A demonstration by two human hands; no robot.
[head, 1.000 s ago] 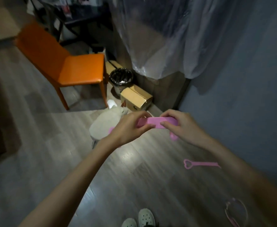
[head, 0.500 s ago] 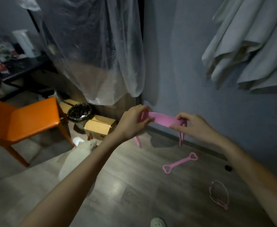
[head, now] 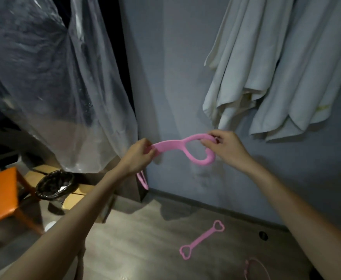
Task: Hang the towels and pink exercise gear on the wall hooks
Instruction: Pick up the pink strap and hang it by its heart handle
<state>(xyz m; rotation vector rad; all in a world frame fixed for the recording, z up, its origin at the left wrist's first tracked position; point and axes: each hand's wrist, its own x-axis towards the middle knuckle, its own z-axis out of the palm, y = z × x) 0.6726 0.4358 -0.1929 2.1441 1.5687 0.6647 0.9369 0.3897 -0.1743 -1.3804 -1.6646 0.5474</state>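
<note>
Some white cloth towels (head: 266,77) already hang up; the left hand (head: 139,156) and right hand (head: 229,148) pinch one stretchy pink heart-loop band (head: 171,147); another pink band (head: 202,239) lies on the floor (head: 145,249).

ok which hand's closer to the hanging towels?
Right. The right hand is just below the towels, pinching the heart loop of the pink band; the left hand grips its other end, farther left by the plastic sheet.
</note>
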